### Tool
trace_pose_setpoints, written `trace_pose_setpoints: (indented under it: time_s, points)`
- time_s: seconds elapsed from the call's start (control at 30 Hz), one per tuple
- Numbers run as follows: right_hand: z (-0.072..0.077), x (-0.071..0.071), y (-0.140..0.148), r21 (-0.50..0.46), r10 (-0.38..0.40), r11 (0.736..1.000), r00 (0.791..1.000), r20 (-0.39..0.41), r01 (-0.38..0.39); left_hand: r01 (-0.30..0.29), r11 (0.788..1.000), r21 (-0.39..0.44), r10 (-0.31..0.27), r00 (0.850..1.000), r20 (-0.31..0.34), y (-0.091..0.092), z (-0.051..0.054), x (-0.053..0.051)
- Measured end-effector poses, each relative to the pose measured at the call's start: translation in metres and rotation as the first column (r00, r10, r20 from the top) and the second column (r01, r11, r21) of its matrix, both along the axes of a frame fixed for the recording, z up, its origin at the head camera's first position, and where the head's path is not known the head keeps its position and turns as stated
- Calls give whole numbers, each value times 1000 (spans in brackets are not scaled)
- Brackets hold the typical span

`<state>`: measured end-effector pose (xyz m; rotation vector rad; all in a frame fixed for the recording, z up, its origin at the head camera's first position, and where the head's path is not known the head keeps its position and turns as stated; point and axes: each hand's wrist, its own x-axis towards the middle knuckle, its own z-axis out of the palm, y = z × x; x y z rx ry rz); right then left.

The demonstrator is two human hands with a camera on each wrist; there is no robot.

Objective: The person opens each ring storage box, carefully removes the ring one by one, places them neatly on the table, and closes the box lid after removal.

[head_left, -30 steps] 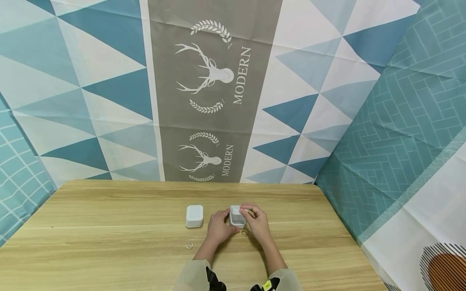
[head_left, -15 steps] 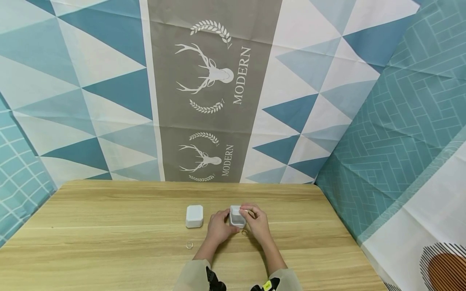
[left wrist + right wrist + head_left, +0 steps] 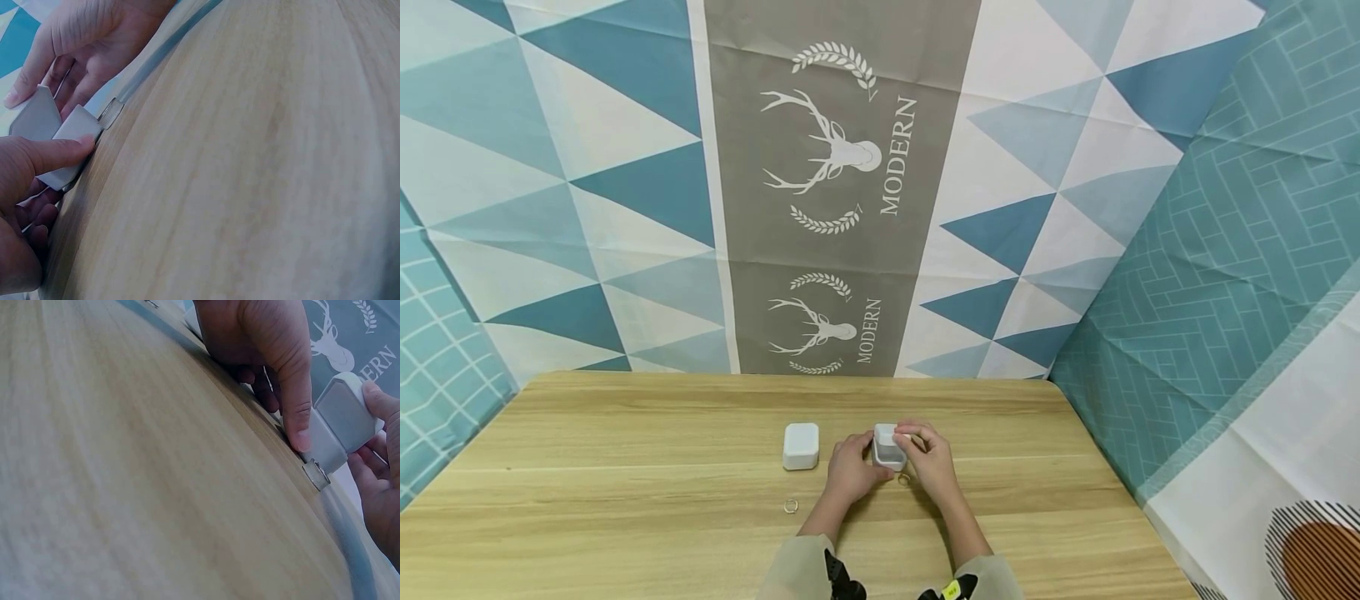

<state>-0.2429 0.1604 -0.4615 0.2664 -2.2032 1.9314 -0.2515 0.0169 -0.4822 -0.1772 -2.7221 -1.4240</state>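
A white ring box [image 3: 889, 458] stands on the wooden table with its lid [image 3: 347, 414] raised. My left hand [image 3: 852, 472] grips the base from the left, thumb pressed on the near side, as the left wrist view also shows. On the right, my right hand [image 3: 931, 462] pinches the lid between thumb and fingers. Just in front of the box a gold-toned ring [image 3: 904, 480] lies on the table, close to the left thumb. What the box holds inside cannot be made out.
A second white ring box [image 3: 801, 447], closed, stands left of the hands. Nearer the front lies a silver-looking ring [image 3: 791, 506]. The wooden table [image 3: 625, 483] ends at the back against a patterned cloth [image 3: 820, 208]; another cloth hangs on the right.
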Motion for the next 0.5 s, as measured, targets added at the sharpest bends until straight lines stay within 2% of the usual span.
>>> trace_pose_setpoints:
  time_s: [0.5]
  points:
    - [-1, -1, -1, -13, -17, 1000, 1000, 22, 17, 6, 1000, 1, -6, 1000, -6, 0, -1, 0]
